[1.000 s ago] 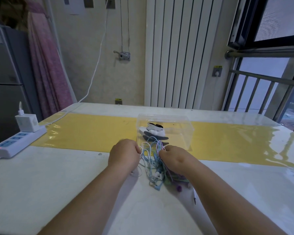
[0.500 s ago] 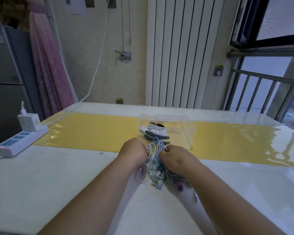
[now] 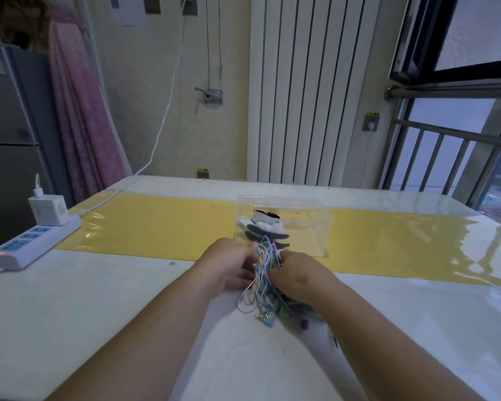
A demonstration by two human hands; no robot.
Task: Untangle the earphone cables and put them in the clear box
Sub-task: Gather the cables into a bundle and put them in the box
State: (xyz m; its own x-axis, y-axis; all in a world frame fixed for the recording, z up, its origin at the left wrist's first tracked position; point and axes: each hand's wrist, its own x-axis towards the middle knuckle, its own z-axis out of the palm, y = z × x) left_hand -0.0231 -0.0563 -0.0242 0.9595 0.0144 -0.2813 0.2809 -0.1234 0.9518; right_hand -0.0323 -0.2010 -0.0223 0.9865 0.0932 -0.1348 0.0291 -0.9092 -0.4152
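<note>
Gripping the cables (image 3: 265, 270) from either side, the left hand (image 3: 229, 264) and right hand (image 3: 298, 276) meet at the centre of the frame. Both have fingers curled into the pastel knot, probably so each can draw strands away from the other. Which strand each hand has is hard to tell, as the knuckles hide the fingertips. The bundle is lifted at the top, where loops stand up between the hands. Its lower end trails on the table (image 3: 99, 314) toward the bottom of the frame, with the plugs (image 3: 265, 319) lying loose there. So the tangle is not yet undone.

Just beyond the hands stands the box (image 3: 310, 235), set on a yellow mat (image 3: 162, 224) within easy reach. It already holds some dark and white items, though nothing from this bundle is in it.

At the left edge lies a power strip (image 3: 32, 244) with a charger (image 3: 48, 209) plugged in, well apart from the work.
</note>
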